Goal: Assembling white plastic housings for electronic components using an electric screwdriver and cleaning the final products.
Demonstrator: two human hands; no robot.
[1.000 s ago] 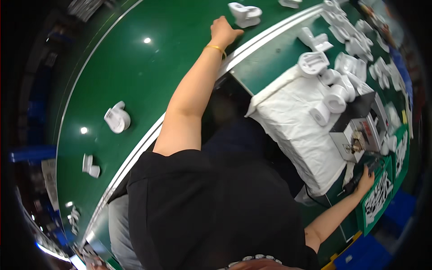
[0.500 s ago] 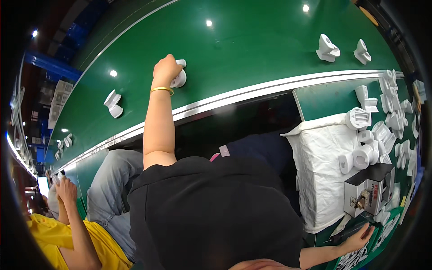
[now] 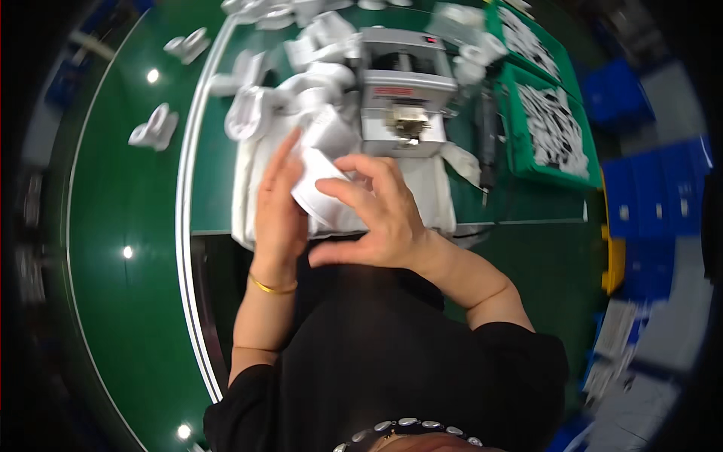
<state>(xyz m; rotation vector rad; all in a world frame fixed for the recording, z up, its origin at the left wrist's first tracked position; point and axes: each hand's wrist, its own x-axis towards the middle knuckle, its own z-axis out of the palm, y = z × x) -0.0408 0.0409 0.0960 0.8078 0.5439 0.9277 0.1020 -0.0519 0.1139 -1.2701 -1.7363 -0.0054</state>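
Fingers: left hand [image 3: 279,218] grasping a white part [image 3: 320,192], right hand [image 3: 388,218] spread.
White part: between the hands, near-left of the grey machine [image 3: 407,84].
Risk: loose left grip could let it drop.

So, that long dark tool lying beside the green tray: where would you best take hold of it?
Probably around its thick barrel, from above with the right hand. It lies lengthwise with its thin tip at the near end, and the green tray's wall runs close along its right, leaving little room from that side.
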